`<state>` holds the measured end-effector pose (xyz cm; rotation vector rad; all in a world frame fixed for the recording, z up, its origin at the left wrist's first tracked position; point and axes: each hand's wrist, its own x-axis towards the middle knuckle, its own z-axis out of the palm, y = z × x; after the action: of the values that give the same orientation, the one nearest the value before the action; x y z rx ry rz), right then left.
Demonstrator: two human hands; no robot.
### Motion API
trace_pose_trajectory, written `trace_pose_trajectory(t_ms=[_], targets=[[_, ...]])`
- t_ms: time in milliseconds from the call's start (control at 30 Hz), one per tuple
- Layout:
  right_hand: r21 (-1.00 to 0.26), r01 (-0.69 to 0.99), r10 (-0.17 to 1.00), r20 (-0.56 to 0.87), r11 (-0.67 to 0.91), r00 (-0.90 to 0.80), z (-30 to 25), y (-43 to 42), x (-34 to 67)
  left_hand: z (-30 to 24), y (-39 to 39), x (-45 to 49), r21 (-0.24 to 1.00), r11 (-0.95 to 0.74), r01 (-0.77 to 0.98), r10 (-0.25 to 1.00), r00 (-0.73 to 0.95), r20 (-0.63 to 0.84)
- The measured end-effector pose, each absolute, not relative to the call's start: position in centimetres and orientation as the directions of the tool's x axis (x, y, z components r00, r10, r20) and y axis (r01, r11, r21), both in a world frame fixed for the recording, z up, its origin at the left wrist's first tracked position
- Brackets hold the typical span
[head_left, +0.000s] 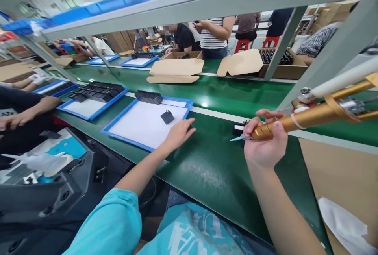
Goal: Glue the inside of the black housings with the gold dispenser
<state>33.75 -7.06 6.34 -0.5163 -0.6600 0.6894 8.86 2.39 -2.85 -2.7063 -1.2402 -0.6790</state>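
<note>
My right hand [264, 150] is wrapped round a gold-coloured dispensing gun [313, 115] with a pale blue tapered tip pointing left. Just behind that tip, a small black part [238, 129] with a white strip is partly covered by the hand. My left hand [179, 132], fingers stretched out, is at the right rim of a blue-edged tray [138, 123] with a white lining. I see nothing held in it. On the lining lies a single black block-shaped part [167, 117], a little left of that hand. A row of similar black parts [148, 97] stands along the tray's far side.
Left of my tray is another blue-edged tray [88, 110] with several black parts. A co-worker's hand [14, 121] is at the far left. Overhead runs a grey shelf beam [191, 3]. Brown cardboard [348, 176] and white paper [342, 219] lie at right on the green bench [203, 176].
</note>
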Motion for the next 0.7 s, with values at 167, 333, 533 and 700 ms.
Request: trace_pose_trajectory(t_ms=[167, 333, 533, 700], targets=[[-0.624, -0.426, 0.729, 0.372, 0.655, 0.575, 6.2, -7.1, 33.9, -2.4, 7.8, 4.4, -0.082, -0.452, 0.888, 0.801, 0.444, 0.4], [-0.627, -0.409, 0.719, 0.38, 0.663, 0.582, 6.0, -7.0, 33.9, -3.7, 8.7, 2.8, -0.087, -0.422, 0.903, 0.801, 0.416, 0.431], [-0.64, -0.357, 0.687, 0.388, 0.681, 0.614, 5.7, -6.3, 34.7, -2.8, 7.5, 5.6, 0.104, -0.494, 0.863, 0.74, 0.354, 0.572], [-0.648, -0.324, 0.65, 0.354, 0.689, 0.672, 5.6, -5.8, 35.9, -3.7, 5.9, 16.9, 0.455, -0.72, 0.524, 0.693, 0.582, 0.426]])
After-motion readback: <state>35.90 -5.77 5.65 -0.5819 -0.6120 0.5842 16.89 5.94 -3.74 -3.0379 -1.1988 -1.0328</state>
